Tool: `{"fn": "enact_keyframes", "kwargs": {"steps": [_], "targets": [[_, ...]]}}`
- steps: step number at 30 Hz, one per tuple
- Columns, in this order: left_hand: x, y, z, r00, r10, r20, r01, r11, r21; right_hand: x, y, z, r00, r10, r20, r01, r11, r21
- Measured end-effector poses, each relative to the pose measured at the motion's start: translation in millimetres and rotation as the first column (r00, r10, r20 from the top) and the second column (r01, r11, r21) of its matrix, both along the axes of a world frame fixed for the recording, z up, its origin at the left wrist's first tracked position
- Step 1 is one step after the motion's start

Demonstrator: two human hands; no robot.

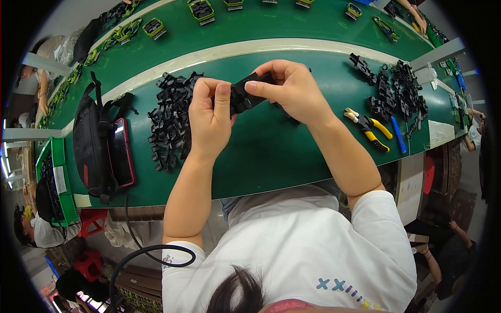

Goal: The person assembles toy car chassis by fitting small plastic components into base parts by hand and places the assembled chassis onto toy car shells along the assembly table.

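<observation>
Both my hands hold a black plastic part point(241, 99) above the green table, near the middle of the view. My left hand point(211, 112) pinches its left end, thumb up along it. With thumb and fingers my right hand point(292, 88) grips the other end, and the fingers hide much of its shape. Beside my left hand spreads a pile of small black plastic pieces point(169, 122). Under my right hand another dark piece point(290, 115) lies partly covered on the table.
At the right lie yellow-handled pliers point(371, 130), a blue-handled tool point(398, 135) and a heap of black parts point(399, 94). On the left are a black bag point(94, 143), a phone point(121, 156) and a green bin point(58, 180). Beyond runs a green conveyor point(250, 28) carrying small green trays.
</observation>
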State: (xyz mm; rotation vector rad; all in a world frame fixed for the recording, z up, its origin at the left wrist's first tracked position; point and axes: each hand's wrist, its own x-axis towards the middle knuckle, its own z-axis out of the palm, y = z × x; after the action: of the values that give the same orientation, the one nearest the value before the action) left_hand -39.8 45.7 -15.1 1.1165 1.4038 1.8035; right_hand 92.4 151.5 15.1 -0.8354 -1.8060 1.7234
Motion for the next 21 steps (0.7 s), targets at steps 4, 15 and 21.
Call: {"fn": "enact_keyframes", "kwargs": {"steps": [4,15,21], "targets": [[0,-1,1,1.000,0.013,0.024,-0.012,1.000,-0.016,-1,-2,5,0.998,0.008,0.067,-0.009,1.000,0.016],[2,-3,5,0.996,0.074,0.041,-0.070,0.993,-0.098,0,1,-6,0.997,0.063,0.044,-0.065,0.997,0.044],[0,-5,6,0.997,0.041,0.059,-0.037,0.997,-0.066,-1,0,-2,0.997,0.036,0.068,-0.036,0.999,0.010]]}}
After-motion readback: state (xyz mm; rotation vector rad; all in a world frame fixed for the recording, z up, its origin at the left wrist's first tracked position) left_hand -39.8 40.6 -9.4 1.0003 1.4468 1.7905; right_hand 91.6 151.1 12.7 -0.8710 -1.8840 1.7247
